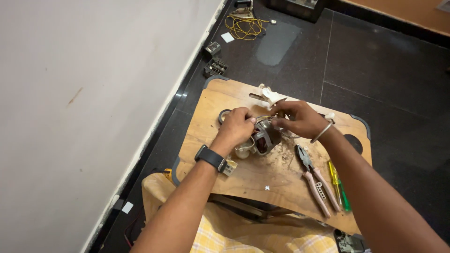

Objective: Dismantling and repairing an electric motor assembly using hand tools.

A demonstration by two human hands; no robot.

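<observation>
A small electric motor (265,138) with copper windings lies in the middle of a low wooden table (262,175). My left hand (236,126), with a black watch on the wrist, pinches a thin wire at the motor's top left. My right hand (298,119), with a metal bangle on the wrist, grips the same wiring at the motor's top right. Both hands sit close together over the motor. A roll of black tape (223,115) peeks out behind my left hand.
Pink-handled pliers (317,180) and a yellow-green screwdriver (338,185) lie on the table's right side. A white plastic part (270,95) rests at the far edge. A coil of yellow wire (243,26) and small black parts (215,67) lie on the dark floor by the white wall.
</observation>
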